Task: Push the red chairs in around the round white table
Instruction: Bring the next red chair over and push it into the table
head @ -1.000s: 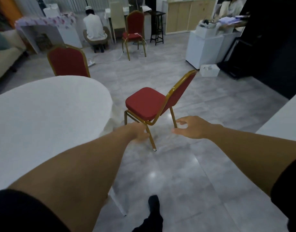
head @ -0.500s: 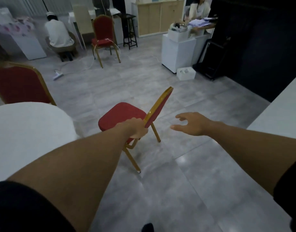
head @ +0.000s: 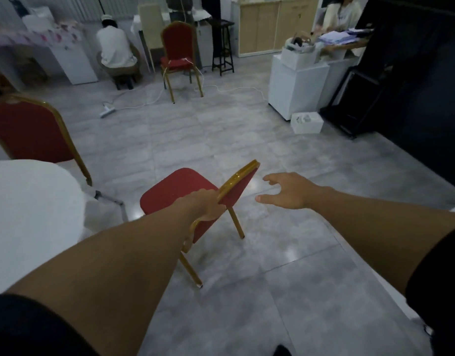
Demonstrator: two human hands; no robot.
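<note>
A red chair with a gold frame (head: 175, 191) stands on the floor in front of me, its seat turned toward the round white table (head: 28, 214) at the left. My left hand (head: 206, 204) grips the near lower corner of its backrest. My right hand (head: 285, 191) hovers open just right of the backrest top, fingers spread, not touching it. A second red chair (head: 28, 132) stands at the table's far side with its back to me. A third red chair (head: 179, 50) stands far off near the back wall.
A white power strip (head: 107, 110) and its cable lie on the grey floor beyond. A white cabinet (head: 295, 86) and a small white box (head: 307, 123) stand at the right. A person crouches at the back (head: 116, 50); another sits at the far-right desk (head: 342, 14).
I have stepped closer and the view has swung right, so the table slid left. My left hand went from the chair's seat frame up to the backrest corner. My right hand stays open beside it.
</note>
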